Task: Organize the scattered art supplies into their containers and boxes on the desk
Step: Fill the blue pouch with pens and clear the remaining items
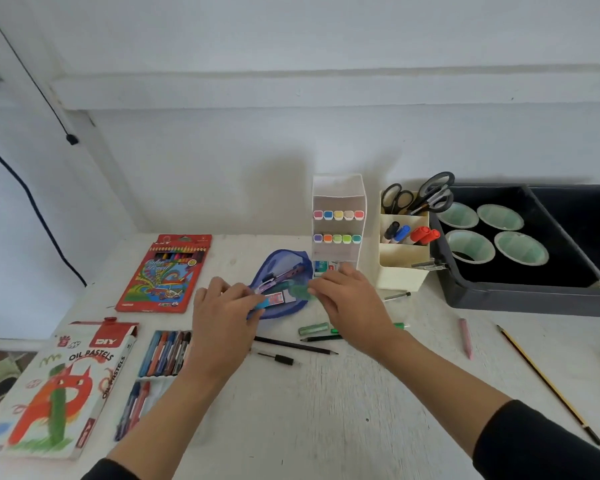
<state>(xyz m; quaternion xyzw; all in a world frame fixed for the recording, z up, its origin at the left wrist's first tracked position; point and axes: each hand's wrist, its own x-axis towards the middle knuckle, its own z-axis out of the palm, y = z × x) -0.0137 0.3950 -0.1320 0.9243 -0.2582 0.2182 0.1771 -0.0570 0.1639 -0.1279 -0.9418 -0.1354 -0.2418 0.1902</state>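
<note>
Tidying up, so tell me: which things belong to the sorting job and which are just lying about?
In the job: blue pouch, left hand, right hand, black pencil, green marker, pink crayon.
Lying about: black tray, wall cable, scissors.

I am facing a white wall (222,168); a thick dark cable (40,216) is hanging down it at my left, a thin cord (45,98) running above.

Two scissors (397,199), four tape rolls (459,215), ten highlighters (338,215)
</note>
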